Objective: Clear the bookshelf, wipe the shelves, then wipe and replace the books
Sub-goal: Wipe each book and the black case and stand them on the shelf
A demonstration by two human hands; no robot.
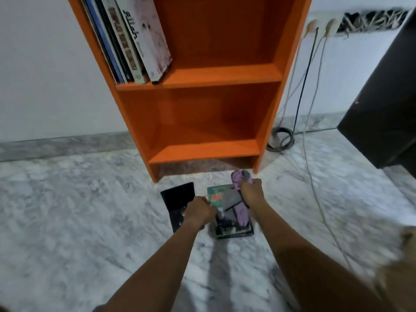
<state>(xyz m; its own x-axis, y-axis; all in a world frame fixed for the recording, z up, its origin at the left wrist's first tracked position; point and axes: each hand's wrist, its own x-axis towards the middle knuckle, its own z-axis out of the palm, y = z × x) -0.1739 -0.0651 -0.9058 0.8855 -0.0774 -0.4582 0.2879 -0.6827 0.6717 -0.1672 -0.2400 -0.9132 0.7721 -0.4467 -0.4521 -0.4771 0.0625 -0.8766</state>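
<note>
Two books lie on the floor [67,221] in front of the bookshelf [225,75]: the green book [216,195] I am working on, and a dark book [180,199] just beside it at nine o'clock. My left hand [199,210] is curled on the green book's left edge, pinning it. My right hand [251,191] is bunched tight round the purple cloth [242,212], which drapes across the cover from twelve o'clock down towards six.

I judge this to be the wiping of a book before it goes back. To do it well I should keep the left hand firm so the book cannot slide on the smooth floor. I should also spread the cloth flatter, since a wad only touches a strip of the cover. Long strokes towards six o'clock would push the dust off the edge; then the spine and back need doing. The lower shelf [202,152] at twelve o'clock stands bare, while other books [135,41] lean at eleven o'clock on the shelf above.
</note>
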